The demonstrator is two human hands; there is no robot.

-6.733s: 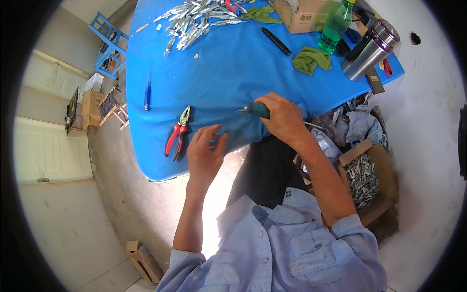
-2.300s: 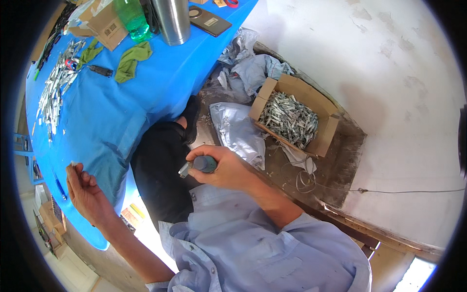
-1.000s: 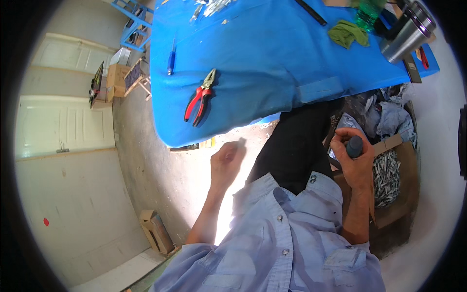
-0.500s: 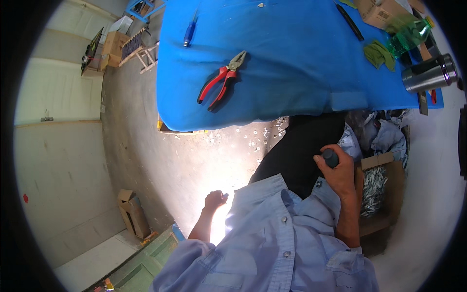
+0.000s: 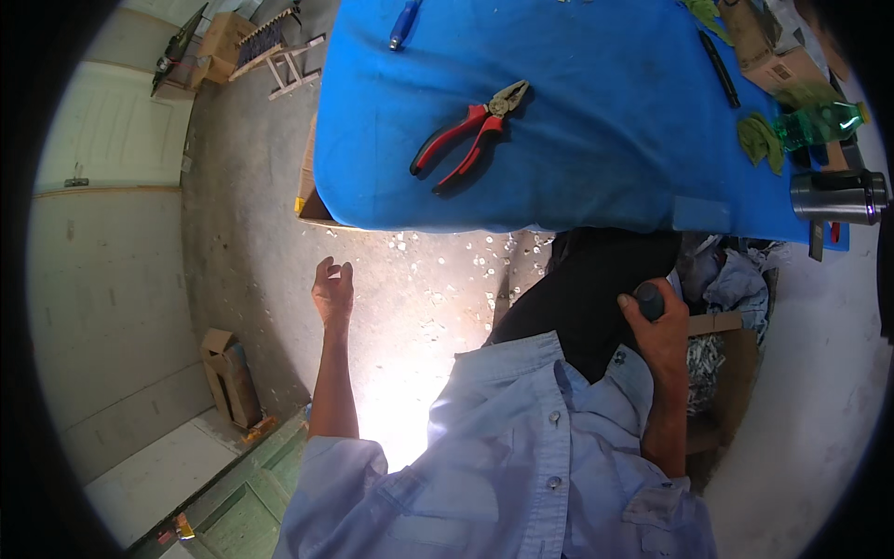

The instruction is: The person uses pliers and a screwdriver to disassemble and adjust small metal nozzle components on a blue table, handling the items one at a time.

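Observation:
My right hand (image 5: 664, 326) is wrapped round a dark grey cylindrical object (image 5: 649, 300), above the black trousers on my lap; only its rounded end shows, so its kind is unclear. Out to the left, over the concrete floor, my left hand (image 5: 333, 294) is raised below the table's near edge. Its fingers are bent but apart, and nothing shows between them. On the blue-covered table (image 5: 596, 121) lie combination pliers (image 5: 470, 135) with red and black handles, jaws toward the far right. A blue-handled screwdriver (image 5: 403, 26) lies farther off.
At the table's right are a steel tumbler (image 5: 840, 197), a green plastic bottle (image 5: 819, 126), a green cloth (image 5: 762, 143) and a black pen-like stick (image 5: 718, 69). Beside my right arm, a cardboard box (image 5: 726, 373) holds many small metal pieces. Another carton (image 5: 230, 377) stands on the floor at left.
My left hand has moved from beside my waist forward and left, toward the table edge, its fingers opening. My right hand still grips the dark object. The view has shifted somewhat.

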